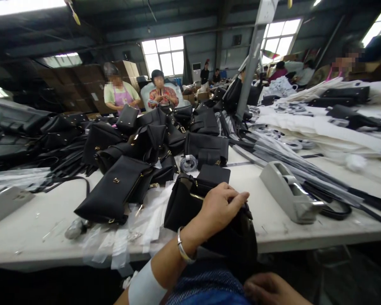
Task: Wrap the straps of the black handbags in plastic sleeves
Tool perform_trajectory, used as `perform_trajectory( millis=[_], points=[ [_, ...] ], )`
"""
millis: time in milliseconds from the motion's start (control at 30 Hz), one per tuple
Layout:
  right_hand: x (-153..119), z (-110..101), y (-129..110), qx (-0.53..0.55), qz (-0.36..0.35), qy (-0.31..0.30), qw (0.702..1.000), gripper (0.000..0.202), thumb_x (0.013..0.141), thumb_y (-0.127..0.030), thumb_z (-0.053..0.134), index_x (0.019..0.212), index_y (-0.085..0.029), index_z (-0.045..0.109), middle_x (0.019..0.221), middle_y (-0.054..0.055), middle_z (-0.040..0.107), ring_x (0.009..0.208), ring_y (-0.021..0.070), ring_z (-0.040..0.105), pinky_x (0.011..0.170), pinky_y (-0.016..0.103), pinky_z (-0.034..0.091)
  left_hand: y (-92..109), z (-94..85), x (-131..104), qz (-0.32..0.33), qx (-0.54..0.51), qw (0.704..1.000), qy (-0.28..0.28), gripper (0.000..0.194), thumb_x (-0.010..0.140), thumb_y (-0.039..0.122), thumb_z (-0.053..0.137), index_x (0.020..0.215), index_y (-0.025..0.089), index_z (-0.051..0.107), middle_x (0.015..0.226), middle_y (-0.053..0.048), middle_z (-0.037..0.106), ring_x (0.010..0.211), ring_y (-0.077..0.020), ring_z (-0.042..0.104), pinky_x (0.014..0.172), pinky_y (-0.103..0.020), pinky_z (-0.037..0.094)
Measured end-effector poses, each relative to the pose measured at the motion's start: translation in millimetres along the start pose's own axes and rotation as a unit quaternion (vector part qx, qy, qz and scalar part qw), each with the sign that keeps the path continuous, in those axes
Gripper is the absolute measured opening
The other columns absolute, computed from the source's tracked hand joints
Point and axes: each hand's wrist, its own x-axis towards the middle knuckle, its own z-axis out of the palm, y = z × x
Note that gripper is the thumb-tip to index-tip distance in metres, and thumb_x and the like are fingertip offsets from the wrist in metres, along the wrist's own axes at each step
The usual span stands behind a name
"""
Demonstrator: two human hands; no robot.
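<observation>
A black handbag (181, 204) with a gold zipper rests at the table's front edge, partly over my lap. My left hand (220, 205), a silver bangle at its wrist, lies across the bag's top and grips it, thumb stretched to the right. Low in the view, my right hand (268, 288) is curled closed near the bag's dark lower side. Whatever its fingers hold is hidden. Left of the bag, another black handbag (114, 190) lies tilted, with gold fittings. White paper strips (154, 216) lie between the two bags.
A grey tape dispenser (288, 192) stands to the right on the white table (282, 237). Black handbags (206, 148) are piled behind, and long black straps (307, 169) run along the right. A roll of clear tape (188, 163) sits mid-table. Two people (122, 95) are across the table.
</observation>
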Motion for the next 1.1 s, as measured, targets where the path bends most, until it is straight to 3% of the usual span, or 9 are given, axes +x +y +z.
perform_trajectory(
  millis=[100,233,300,400,467,700,867,1000,1100],
  points=[
    [6.4,-2.9,-3.8,0.037,-0.038,-0.027,0.998,0.058,0.088,-0.069,0.056,0.079,-0.014,0.071,0.073,0.004,0.068,0.070,0.0203,0.064,0.063,0.028,0.050,-0.5,-2.3,-0.3,0.012,-0.013,1.000,-0.023,0.031,0.096,0.038,0.056,0.089,0.018,0.078,0.083,-0.003,0.069,0.083,-0.0161,0.064,0.076,-0.024,0.045],
    [-8.6,-6.1,-26.4,0.095,-0.095,-0.004,0.991,0.059,0.089,-0.070,0.052,0.073,-0.016,0.069,0.057,0.004,0.064,0.052,0.0160,0.059,0.053,0.025,0.047,0.0,-3.2,-14.5,-0.004,-0.027,0.999,-0.022,0.025,0.093,0.036,0.062,0.086,0.016,0.076,0.082,-0.002,0.069,0.079,-0.0150,0.063,0.072,-0.023,0.043],
    [-16.1,-11.3,-40.2,0.090,-0.124,0.101,0.983,0.053,0.091,-0.066,0.052,0.079,-0.018,0.069,0.061,0.004,0.066,0.053,0.0170,0.061,0.054,0.025,0.049,0.7,-1.2,-25.4,-0.012,-0.040,0.999,-0.010,0.023,0.093,0.034,0.063,0.087,0.016,0.075,0.083,-0.002,0.069,0.080,-0.0148,0.063,0.073,-0.023,0.043],
    [-15.3,-21.0,-60.8,-0.006,-0.196,0.301,0.933,0.029,0.090,-0.050,0.065,0.101,-0.024,0.072,0.095,0.006,0.073,0.087,0.0223,0.069,0.080,0.029,0.054,3.1,3.4,-40.3,-0.026,-0.048,0.998,0.022,0.022,0.095,0.033,0.061,0.087,0.017,0.074,0.083,-0.002,0.069,0.080,-0.0147,0.063,0.073,-0.022,0.043],
    [-7.8,-25.4,-73.5,-0.056,-0.239,0.345,0.906,0.026,0.091,-0.044,0.065,0.110,-0.028,0.071,0.109,0.005,0.071,0.102,0.0229,0.066,0.092,0.031,0.050,6.1,5.6,-47.4,-0.039,-0.053,0.997,0.041,0.021,0.095,0.032,0.059,0.090,0.017,0.073,0.085,-0.002,0.070,0.080,-0.0144,0.063,0.072,-0.022,0.043],
    [8.1,-25.3,-101.8,-0.066,-0.255,0.264,0.928,0.018,0.092,-0.030,0.066,0.108,-0.029,0.072,0.102,-0.001,0.070,0.092,0.0173,0.064,0.083,0.027,0.049,15.0,2.9,-58.7,-0.067,-0.047,0.996,0.034,0.014,0.096,0.031,0.056,0.098,0.018,0.062,0.079,0.001,0.067,0.069,-0.0122,0.060,0.063,-0.020,0.042],
    [4.9,-24.3,-101.5,-0.073,-0.260,0.272,0.924,0.018,0.090,-0.029,0.068,0.108,-0.029,0.072,0.094,-0.002,0.068,0.086,0.0167,0.064,0.081,0.027,0.049,17.3,-7.4,-65.0,-0.057,-0.013,0.998,0.001,0.019,0.096,0.034,0.057,0.089,0.018,0.066,0.083,-0.001,0.068,0.077,-0.0148,0.062,0.070,-0.022,0.043],
    [4.8,-24.0,-95.8,-0.076,-0.258,0.287,0.919,0.020,0.090,-0.033,0.069,0.109,-0.028,0.072,0.095,0.001,0.068,0.086,0.0189,0.064,0.082,0.029,0.050,24.6,-22.8,-75.3,-0.069,-0.042,0.995,-0.062,0.018,0.096,0.029,0.057,0.111,0.025,0.067,0.109,0.000,0.072,0.100,-0.0172,0.064,0.087,-0.024,0.045],
    [5.1,-23.8,-95.1,-0.079,-0.261,0.297,0.915,0.020,0.088,-0.035,0.070,0.107,-0.027,0.072,0.096,0.003,0.068,0.085,0.0206,0.064,0.081,0.032,0.050,28.9,-31.7,-80.7,-0.110,-0.017,0.990,-0.085,0.020,0.095,0.029,0.059,0.113,0.027,0.066,0.106,0.002,0.072,0.096,-0.0168,0.065,0.082,-0.024,0.045]
  ],
)
